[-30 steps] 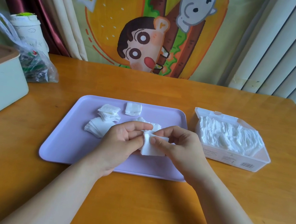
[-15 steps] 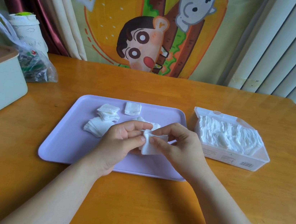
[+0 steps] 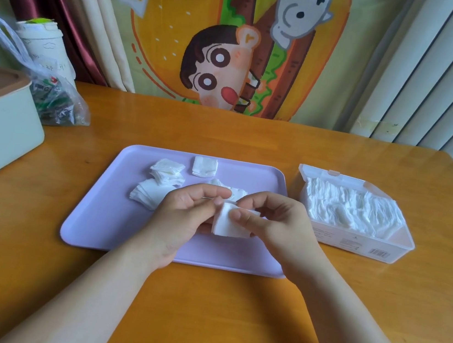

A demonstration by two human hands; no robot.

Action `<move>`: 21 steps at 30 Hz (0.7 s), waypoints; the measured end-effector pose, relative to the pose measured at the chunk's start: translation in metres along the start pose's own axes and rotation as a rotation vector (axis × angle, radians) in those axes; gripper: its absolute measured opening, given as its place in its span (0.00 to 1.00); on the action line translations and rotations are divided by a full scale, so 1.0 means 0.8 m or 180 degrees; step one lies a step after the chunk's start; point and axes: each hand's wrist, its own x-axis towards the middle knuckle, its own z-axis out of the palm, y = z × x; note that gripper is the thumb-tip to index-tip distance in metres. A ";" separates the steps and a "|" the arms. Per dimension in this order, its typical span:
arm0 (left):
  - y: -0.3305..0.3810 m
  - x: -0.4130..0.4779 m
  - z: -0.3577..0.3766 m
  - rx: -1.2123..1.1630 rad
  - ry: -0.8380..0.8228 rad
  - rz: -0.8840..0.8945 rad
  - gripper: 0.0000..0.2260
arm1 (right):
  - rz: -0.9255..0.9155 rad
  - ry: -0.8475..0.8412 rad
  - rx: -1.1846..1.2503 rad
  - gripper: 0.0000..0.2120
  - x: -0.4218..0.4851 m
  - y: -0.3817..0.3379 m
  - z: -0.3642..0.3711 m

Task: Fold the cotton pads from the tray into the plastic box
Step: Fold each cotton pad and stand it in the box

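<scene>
I have both hands at the centre of the frame, over the lilac tray (image 3: 99,212) on the bench (image 3: 201,312). The left hand (image 3: 185,209) pinches the left edge of one white cotton pad (image 3: 227,224) with thumb and fingers curled. The right hand (image 3: 273,220) pinches its top right part. More loose pads (image 3: 160,180) lie on the tray's upper left area. The open plastic box (image 3: 354,241), at centre right just beside the tray, holds stacked pads (image 3: 350,207).
</scene>
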 end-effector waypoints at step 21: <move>-0.002 -0.002 0.001 0.0260 -0.0269 0.0125 0.10 | 0.0364 0.0028 0.0233 0.04 0.001 0.004 0.000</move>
